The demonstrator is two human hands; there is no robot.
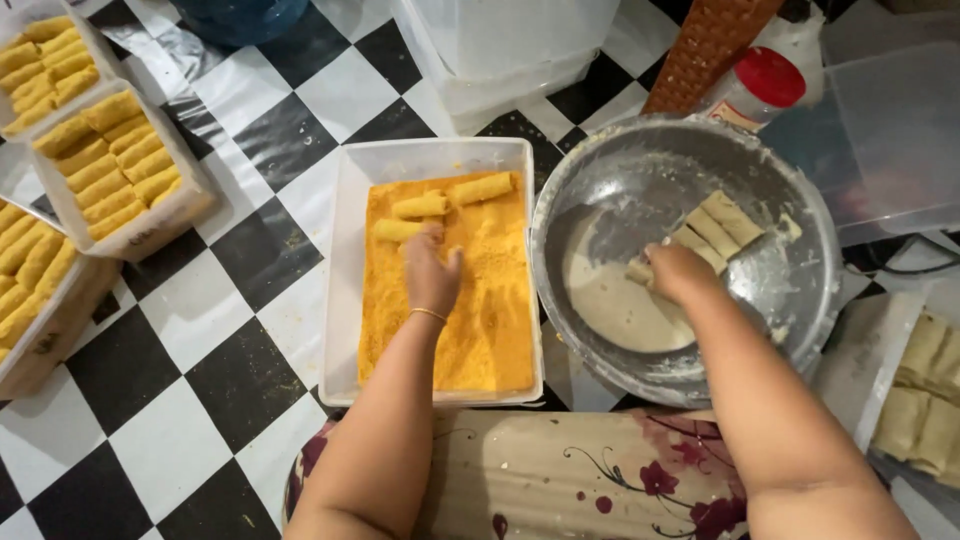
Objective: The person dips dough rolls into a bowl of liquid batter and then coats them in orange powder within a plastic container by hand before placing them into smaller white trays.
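Nearest the lens: lap covered in beige cloth point(560, 470) with maroon floral print, both forearms running out over it. Left hand point(430, 272) sits palm-down in the rectangular white plastic tray point(345, 250), fingers curled into the orange breadcrumbs point(480, 330) over something half buried; can't tell if it's actually gripping a roll or just pressing crumbs. Thin gold bangle point(428, 314) on that wrist. Three crumb-coated rolls point(420, 206) lie at the far end of the tray, cylindrical, rough grainy surface, one just beside the fingertips. Right hand point(675, 270) is down in the round dented metal bowl point(800, 300), fingers closed around a pale uncoated roll point(640, 272) at the edge of a pool of thin off-white batter point(615, 300). More bare rolls point(720, 225) lean against the bowl wall just past the hand, smooth, flat-ended, wet smears around them. Tray and bowl nearly touching, both on a black-and-white checker floor point(200, 330). Left side: cardboard boxes point(150, 225) packed with finished yellow rolls in tight rows. Far right: pale raw rolls point(925, 390) on a clear sheet. Behind the bowl: red-capped white jar point(765, 85), clear plastic containers point(890, 130).
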